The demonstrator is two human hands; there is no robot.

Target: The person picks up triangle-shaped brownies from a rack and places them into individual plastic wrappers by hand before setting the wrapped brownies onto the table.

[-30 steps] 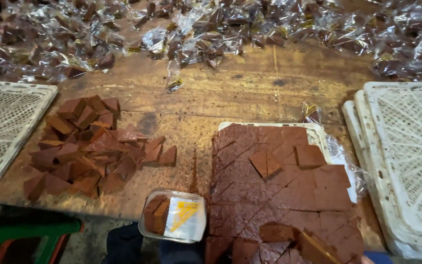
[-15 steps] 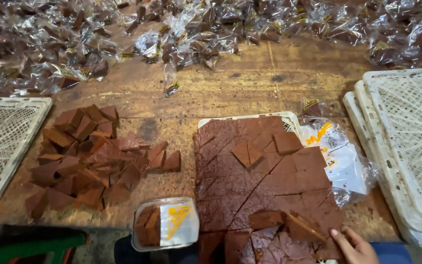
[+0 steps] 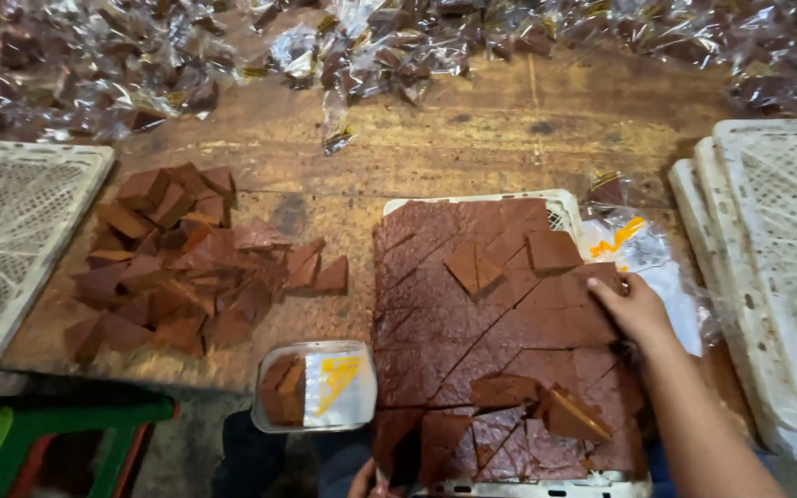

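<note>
Resting on the far right side of the brown slab (image 3: 472, 314), the right hand (image 3: 634, 309) lies flat with its fingers bent a little, touching the cut pieces there. It is not pinching anything that I can see; it looks like it is steadying the slab or feeling for a piece. The slab is cut with slanted lines into many small pieces, so they can come off one by one, I think. It sits on a white mesh tray (image 3: 560, 205) near the front edge of the wooden table (image 3: 509, 138). A few loose pieces lie on top of it.

Only a small bit of the left hand (image 3: 366, 480) shows at the bottom edge, under the front of the tray. I cannot tell if it is open or closed. It may be holding the tray up.

Left of the slab is a heap of cut brown pieces (image 3: 186, 263), piled loosely on the bare wood. Just in front of the heap sits a small clear box (image 3: 314, 385) with some pieces inside and a white label with yellow marks.

Beside the right hand lies a crinkly clear bag (image 3: 643, 249) with a yellow mark. Along the back of the table are lots of small shiny clear wrapped packs (image 3: 371, 41). White mesh trays are stacked at the right (image 3: 777, 240), and another one lies at the left (image 3: 11, 231).
</note>
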